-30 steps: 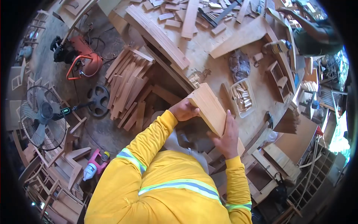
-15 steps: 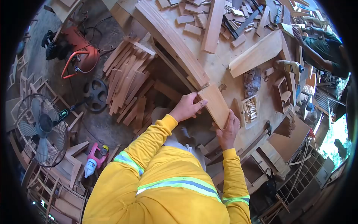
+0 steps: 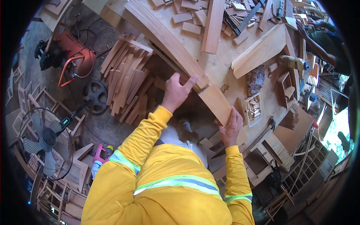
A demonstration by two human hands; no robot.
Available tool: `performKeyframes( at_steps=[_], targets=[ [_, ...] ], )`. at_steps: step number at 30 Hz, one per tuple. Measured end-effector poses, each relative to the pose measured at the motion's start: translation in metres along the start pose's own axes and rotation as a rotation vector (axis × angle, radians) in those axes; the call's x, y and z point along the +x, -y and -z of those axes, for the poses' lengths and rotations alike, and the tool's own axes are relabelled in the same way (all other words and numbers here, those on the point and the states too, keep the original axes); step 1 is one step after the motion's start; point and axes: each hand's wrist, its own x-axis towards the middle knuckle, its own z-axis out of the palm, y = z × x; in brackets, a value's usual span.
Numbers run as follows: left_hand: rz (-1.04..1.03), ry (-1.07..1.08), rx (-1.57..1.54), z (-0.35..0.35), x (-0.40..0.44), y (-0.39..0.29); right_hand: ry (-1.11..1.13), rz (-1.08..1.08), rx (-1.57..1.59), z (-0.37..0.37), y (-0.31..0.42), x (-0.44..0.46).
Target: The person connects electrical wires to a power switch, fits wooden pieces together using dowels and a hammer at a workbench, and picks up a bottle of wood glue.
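Observation:
A short, flat wooden board (image 3: 216, 103) lies against the near end of a long wooden plank (image 3: 165, 41) at the bench edge, with a dark gap at the joint. My right hand (image 3: 231, 128) grips the board's near end, thumb below and fingers along its right side. My left hand (image 3: 177, 92) is at the plank's near end, off the short board. Its thumb and forefinger are spread apart, the thumb tip over the plank's edge; its other fingers are partly hidden.
On the workbench (image 3: 225, 84) are a tray of dowels (image 3: 254, 108), a glue bottle (image 3: 294, 62), a hammer (image 3: 270, 122) and wood pieces. Stacked slats (image 3: 125, 78), a red compressor (image 3: 77, 52) and a fan (image 3: 48, 137) stand left. Another person's arm (image 3: 318, 47) shows at upper right.
My left hand has let go of the short board and shifted up and left to the long plank's end. My right hand still holds the board. The view has shifted slightly.

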Motion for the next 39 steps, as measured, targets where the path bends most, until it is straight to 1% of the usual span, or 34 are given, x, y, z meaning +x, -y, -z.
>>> performKeyframes(
  at_steps=[3,4,7,10,12,15,19,26,28,29,30,32,34,35,37,38,39],
  targets=[
    [-0.157,-0.091,0.294,-0.003,0.023,0.015,-0.004,0.002,-0.014,0.0,0.001,0.003],
    [-0.158,-0.089,0.294,-0.003,0.023,0.009,-0.001,-0.007,-0.025,-0.001,0.001,0.003],
    [-0.039,-0.02,0.203,-0.004,0.016,-0.009,0.005,-0.035,-0.054,0.002,0.005,0.0],
    [-0.01,-0.013,0.141,-0.005,0.016,-0.011,-0.007,-0.063,-0.071,0.004,0.014,0.003],
    [-0.002,0.002,0.123,-0.004,0.016,-0.013,0.029,-0.053,-0.071,0.007,0.013,0.006],
    [0.086,0.009,-0.038,-0.006,0.012,-0.022,0.039,-0.063,-0.077,0.012,0.011,0.008],
    [0.114,0.034,-0.046,-0.005,0.012,-0.023,0.044,-0.068,-0.073,0.008,0.012,0.007],
    [0.092,0.038,-0.023,-0.007,0.013,-0.024,0.021,-0.075,-0.068,0.009,0.01,0.005],
    [0.086,0.054,0.005,-0.005,0.014,-0.017,-0.004,-0.046,-0.033,0.009,0.008,0.004],
    [0.065,0.041,-0.011,-0.005,0.016,-0.013,-0.021,-0.049,-0.018,0.012,0.007,-0.002],
    [0.048,0.042,-0.024,-0.006,0.017,-0.009,-0.035,-0.097,-0.019,0.015,0.003,-0.012],
    [0.046,0.087,-0.038,-0.005,0.012,-0.018,-0.103,-0.129,0.058,0.023,-0.009,-0.039],
    [0.053,0.111,0.018,-0.002,0.004,-0.021,-0.143,-0.182,0.08,0.033,-0.022,-0.082],
    [0.065,0.144,0.026,-0.004,-0.003,-0.014,-0.232,-0.23,0.165,0.039,-0.029,-0.109],
    [-0.041,0.151,-0.044,-0.005,-0.021,0.006,-0.411,-0.313,0.339,0.049,-0.042,-0.162],
    [-0.089,0.145,-0.075,-0.007,-0.033,0.017,-0.404,-0.341,0.339,0.055,-0.048,-0.186],
    [-0.068,0.156,-0.058,-0.016,-0.051,0.024,-0.352,-0.357,0.267,0.066,-0.052,-0.209]
  ],
)
